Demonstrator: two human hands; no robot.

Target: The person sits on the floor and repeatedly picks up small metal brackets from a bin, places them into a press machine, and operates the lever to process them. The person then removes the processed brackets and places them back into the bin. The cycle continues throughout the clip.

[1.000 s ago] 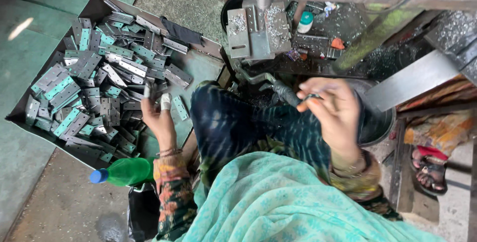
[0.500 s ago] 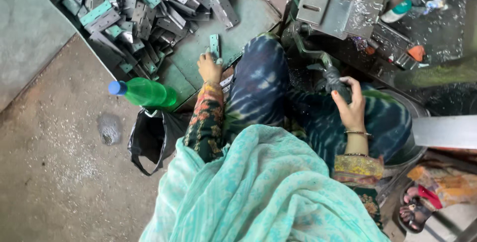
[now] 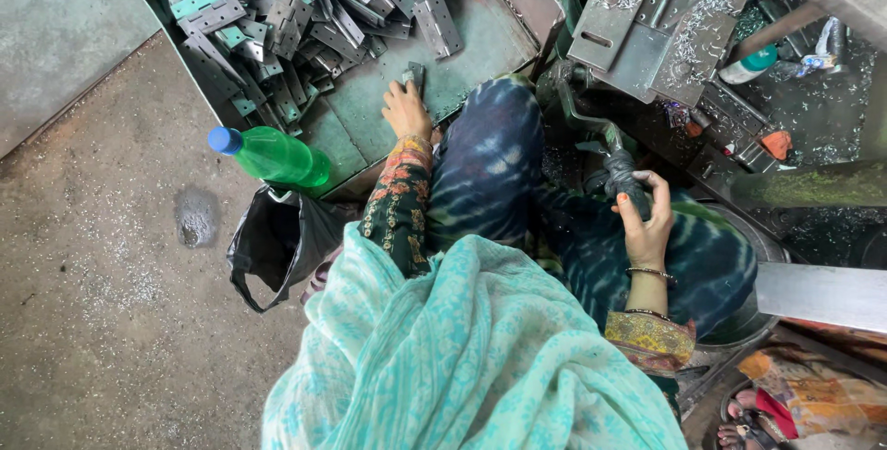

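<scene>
A heap of flat grey metal hinge plates [image 3: 277, 6] fills the far left of the shallow green metal tray [image 3: 480, 43]. The left hand [image 3: 407, 110] rests on the tray's near edge, touching one plate. A green plastic bottle [image 3: 275, 156] lies at the tray's near-left corner, above a black plastic bag [image 3: 277, 242] on the concrete floor [image 3: 102, 321]. The right hand [image 3: 645, 219] grips a dark machine lever [image 3: 617, 168], right of the tray.

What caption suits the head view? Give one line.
Left hand on a hinge in the tray; right hand grips the lever.
</scene>
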